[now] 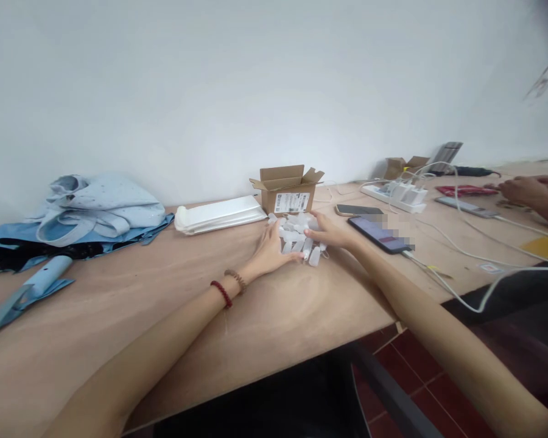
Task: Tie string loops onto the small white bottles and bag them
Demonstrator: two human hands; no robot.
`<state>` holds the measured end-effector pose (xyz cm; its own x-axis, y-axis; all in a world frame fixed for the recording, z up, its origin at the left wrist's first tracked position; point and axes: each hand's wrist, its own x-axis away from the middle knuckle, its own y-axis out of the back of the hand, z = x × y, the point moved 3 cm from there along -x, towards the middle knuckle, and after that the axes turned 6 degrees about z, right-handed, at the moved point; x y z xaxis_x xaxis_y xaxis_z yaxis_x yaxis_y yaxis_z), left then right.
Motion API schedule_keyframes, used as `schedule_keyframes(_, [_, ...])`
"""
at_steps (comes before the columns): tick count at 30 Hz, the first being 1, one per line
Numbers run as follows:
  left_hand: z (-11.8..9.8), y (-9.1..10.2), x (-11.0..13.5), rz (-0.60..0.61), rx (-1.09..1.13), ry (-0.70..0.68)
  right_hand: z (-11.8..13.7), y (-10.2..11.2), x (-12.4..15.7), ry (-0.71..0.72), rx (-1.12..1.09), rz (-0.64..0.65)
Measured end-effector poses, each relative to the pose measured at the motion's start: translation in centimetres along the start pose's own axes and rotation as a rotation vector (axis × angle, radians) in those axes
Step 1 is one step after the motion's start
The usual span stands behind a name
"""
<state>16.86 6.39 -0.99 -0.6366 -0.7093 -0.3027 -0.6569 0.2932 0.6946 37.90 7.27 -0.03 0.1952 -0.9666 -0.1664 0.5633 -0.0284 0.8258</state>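
Note:
A pile of small translucent white plastic pieces [292,236] lies on the wooden table in front of the cardboard box; their exact kind is too small to tell. My left hand [273,250] is cupped around the pile's left side, thumb stretched across the front and fingers reaching along the left edge. At the right side my right hand [327,230] rests against the pieces, its thumb apart from its fingers. Both hands are open and touch the pile from either side. Behind it stands the small cardboard box [287,198], flaps up and a white label facing me; its inside is hidden.
A stack of white bags [219,214] lies left of the box, with crumpled light-blue cloth [105,207] farther left. Two phones [379,233] [358,210], a power strip [399,194] and white cables [452,248] lie right. Another person's hands [532,193] are at far right.

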Motion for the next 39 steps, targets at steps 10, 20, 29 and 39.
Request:
schedule_keyframes(10, [1.3,3.9,10.7,-0.085,-0.302,0.053,5.8,-0.5,1.5,0.311,0.106,-0.07])
schedule_keyframes(20, [1.3,4.2,11.0,-0.096,-0.325,0.106,6.7,-4.2,-0.4,0.253,0.557,0.01])
schedule_keyframes(29, [1.7,4.1,10.8,-0.123,-0.234,0.125,9.2,-4.4,0.9,0.519,0.442,-0.185])
schedule_keyframes(39, [2.4,4.6,5.4,-0.053,0.308,0.524,9.7,-5.4,1.8,0.605,0.321,-0.003])
